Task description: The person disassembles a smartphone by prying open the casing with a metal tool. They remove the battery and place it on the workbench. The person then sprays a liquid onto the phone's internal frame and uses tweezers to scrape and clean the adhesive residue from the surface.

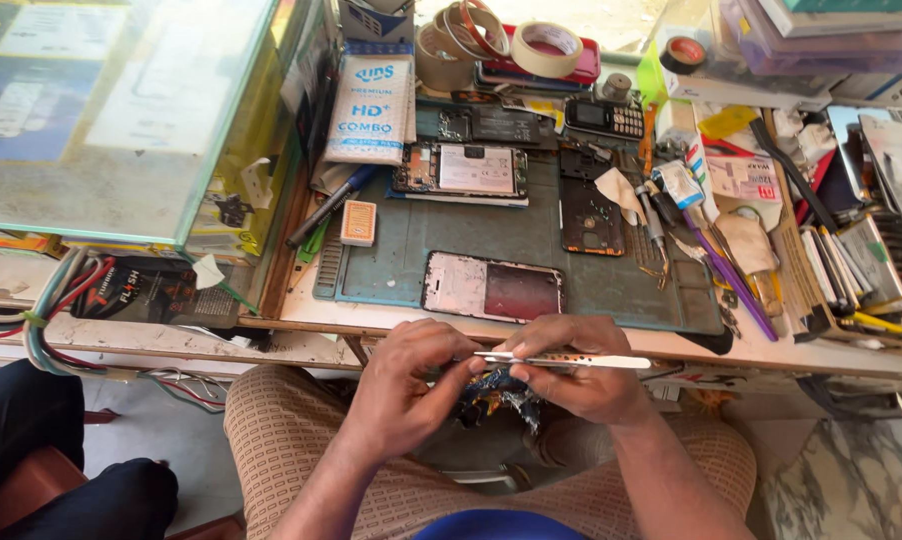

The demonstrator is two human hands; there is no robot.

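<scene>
My left hand (406, 385) and my right hand (581, 375) meet over my lap, just below the workbench edge. Together they hold a thin, flat white phone part (571, 359) seen edge-on, the left pinching its left end and the right gripping it from beneath. A crumpled dark blue cloth (496, 398) is bunched under my fingers. On the grey-green work mat (411, 240) above lie a phone frame with a reddish screen (493, 287), an opened phone showing its white battery (463, 170), and a dark back shell (589, 217).
A glass display case (121, 110) fills the left. Tape rolls (546, 47), a small keypad phone (605, 118), tweezers, purple-handled tools (731, 280) and stacked phone parts (871, 230) crowd the back and right. Bundled cables (51, 310) hang left. Another person's dark-clad legs (51, 460) are at lower left.
</scene>
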